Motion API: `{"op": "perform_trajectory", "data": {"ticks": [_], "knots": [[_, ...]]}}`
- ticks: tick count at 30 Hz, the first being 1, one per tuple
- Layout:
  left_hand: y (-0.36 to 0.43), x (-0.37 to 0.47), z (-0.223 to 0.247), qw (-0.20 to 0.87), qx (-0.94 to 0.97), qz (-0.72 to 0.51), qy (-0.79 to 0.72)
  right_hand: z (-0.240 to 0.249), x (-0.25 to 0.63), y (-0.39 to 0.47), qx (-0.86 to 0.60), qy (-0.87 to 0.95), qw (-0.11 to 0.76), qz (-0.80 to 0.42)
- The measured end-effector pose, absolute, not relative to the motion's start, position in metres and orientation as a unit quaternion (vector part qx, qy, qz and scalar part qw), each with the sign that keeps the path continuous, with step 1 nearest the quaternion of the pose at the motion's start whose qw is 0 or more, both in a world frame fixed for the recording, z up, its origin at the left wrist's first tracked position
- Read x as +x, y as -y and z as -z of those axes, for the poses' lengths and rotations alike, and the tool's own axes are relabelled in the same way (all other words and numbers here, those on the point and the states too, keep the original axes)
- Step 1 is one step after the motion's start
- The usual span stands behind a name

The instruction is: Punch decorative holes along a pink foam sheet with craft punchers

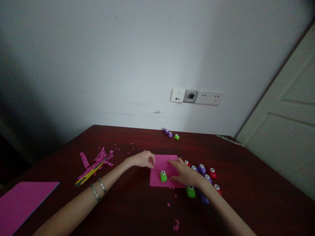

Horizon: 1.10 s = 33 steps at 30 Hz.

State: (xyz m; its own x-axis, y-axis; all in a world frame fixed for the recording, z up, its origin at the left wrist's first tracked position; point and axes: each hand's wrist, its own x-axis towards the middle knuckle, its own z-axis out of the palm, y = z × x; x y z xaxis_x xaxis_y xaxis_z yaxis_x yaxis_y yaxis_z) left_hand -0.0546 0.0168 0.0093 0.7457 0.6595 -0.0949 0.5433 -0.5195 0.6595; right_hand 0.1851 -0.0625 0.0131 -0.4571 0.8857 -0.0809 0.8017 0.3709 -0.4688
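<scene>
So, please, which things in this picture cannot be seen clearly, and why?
Head view: part of the pink paper, covered by the right hand.
Head view: whether the left hand pinches this paper; too small.
Head view: one purple punch, partly behind the right forearm.
Head view: large pink sheet, cut by left and bottom edges.
Head view: pale strip, any print too small to read.

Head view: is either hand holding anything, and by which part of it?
It cannot be told: the left hand curls at the pink paper's upper left edge, the right hand spreads over its right side, and no grip shows clearly.
</scene>
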Motion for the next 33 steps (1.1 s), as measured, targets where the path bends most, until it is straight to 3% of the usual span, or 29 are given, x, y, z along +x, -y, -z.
{"op": "perform_trajectory", "data": {"ticks": [13,21,33], "knots": [[0.003,-0.050,-0.012,0.355,0.871,-0.071,-0.331,-0.014,0.181,0.068,-0.540,0.805,0.111,-0.220],[0.033,-0.035,-0.004,0.186,0.903,-0.052,-0.384,-0.008,0.184,0.065,-0.537,0.799,0.124,-0.240],[0.030,-0.032,0.004,0.125,0.920,-0.058,-0.366,-0.003,0.186,0.060,-0.525,0.803,0.126,-0.254]]}}
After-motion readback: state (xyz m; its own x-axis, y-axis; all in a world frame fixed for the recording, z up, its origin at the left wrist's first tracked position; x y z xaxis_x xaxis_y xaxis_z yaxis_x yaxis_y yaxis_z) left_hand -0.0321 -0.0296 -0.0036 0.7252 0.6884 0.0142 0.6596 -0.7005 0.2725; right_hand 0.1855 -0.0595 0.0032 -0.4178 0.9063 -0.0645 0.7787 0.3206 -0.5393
